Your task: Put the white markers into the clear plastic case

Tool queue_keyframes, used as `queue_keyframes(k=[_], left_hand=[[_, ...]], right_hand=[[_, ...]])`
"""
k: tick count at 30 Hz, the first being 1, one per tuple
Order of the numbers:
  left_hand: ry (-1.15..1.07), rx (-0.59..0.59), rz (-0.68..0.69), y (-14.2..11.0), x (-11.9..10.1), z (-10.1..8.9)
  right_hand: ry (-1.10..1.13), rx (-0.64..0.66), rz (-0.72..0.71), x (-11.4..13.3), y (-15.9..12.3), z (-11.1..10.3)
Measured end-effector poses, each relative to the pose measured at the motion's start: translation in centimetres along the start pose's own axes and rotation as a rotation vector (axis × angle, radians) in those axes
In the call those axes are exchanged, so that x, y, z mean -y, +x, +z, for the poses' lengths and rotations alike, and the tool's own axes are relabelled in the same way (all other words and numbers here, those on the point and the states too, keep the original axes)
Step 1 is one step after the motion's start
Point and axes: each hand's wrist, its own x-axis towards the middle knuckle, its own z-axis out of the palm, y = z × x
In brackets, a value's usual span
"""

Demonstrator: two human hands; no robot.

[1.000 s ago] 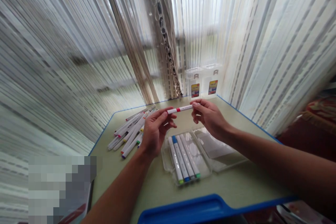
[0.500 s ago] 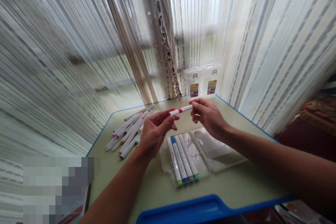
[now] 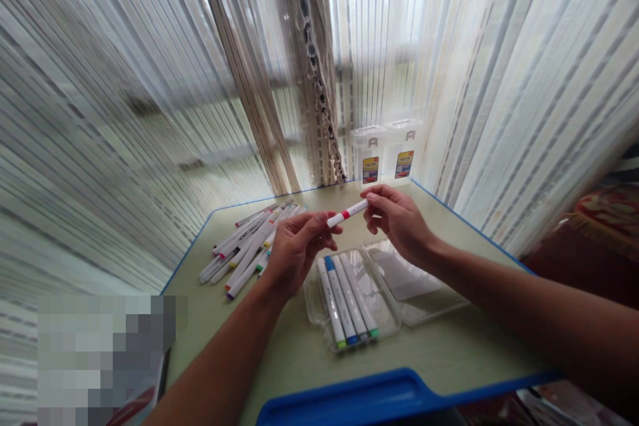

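A white marker with a red band is held above the table between both hands, its right end higher. My left hand pinches its lower end with thumb and fingers. At the upper end, my right hand grips it between thumb and forefinger, the other fingers curled. Below them lies an open clear plastic case, with several white markers side by side in its left half. Beside my left hand is a loose pile of white markers with coloured ends, partly hidden by that hand.
The pale green table has a blue rim and a blue raised tray edge at the front. Two clear cases with yellow labels stand upright at the back. String curtains hang around the table.
The marker has tilted more, its left end dropping and shifting slightly right. My left hand has moved along with that end; my right hand has stayed nearly in place.
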Motion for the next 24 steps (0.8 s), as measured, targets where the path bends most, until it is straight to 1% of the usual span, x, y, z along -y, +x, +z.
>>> queue_keyframes(k=[6, 11, 18, 24], left_hand=[[-0.013, 0.018, 0.013, -0.06, 0.12, -0.01], [-0.011, 0.04, 0.04, -0.15, 0.08, 0.17], [0.004, 0.016, 0.048, -0.16, 0.07, 0.27], [0.003, -0.025, 0.027, -0.04, 0.04, -0.08]], right_hand=[[-0.011, 0.0, -0.015, -0.14, 0.08, -0.13], [0.007, -0.004, 0.009, -0.11, 0.12, -0.24], [0.013, -0.008, 0.03, -0.06, 0.08, -0.15], [-0.016, 0.003, -0.024, -0.06, 0.06, -0.1]])
